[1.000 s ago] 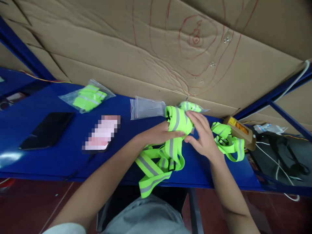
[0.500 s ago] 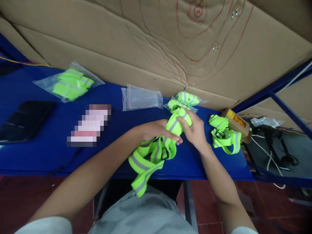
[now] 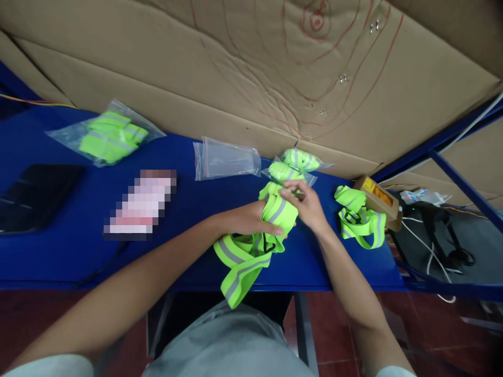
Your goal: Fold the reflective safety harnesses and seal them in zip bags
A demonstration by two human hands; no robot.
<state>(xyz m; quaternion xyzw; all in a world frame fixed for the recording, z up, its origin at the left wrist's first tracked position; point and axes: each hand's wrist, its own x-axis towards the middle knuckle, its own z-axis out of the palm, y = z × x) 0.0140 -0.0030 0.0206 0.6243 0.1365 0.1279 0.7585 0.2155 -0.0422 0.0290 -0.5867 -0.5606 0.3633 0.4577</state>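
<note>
One yellow-green strap [image 3: 280, 209] with a grey stripe, in the head view, gathered into a thick roll between both hands, over the middle of the bench [image 3: 302, 269]. Around the roll, the left hand [image 3: 253, 217], fingers wrapped behind and thumb laid across the front, apparently to stop the soft layers from springing apart. At the upper edge, the right hand [image 3: 306, 204], thumb and curled fingers pinching the band, probably to keep a turn snug; grip of the hindmost fingers impossible to tell. Below, slack loops [image 3: 236, 283] and a black buckle [image 3: 269, 246], hanging toward the front edge, seemingly loose so as not to pull on the roll. Just behind, two bagged rolls [image 3: 286, 171] near the cardboard wall [image 3: 165, 68], out of the working space. Left of those, flat clear bags [image 3: 230, 161], likely within easy reach. To the right, well apart, a second strap [image 3: 363, 225] beside a small carton [image 3: 379, 201], perhaps against tangling. Far left, a larger bag [image 3: 112, 139] with folded yellow-green material.
</note>
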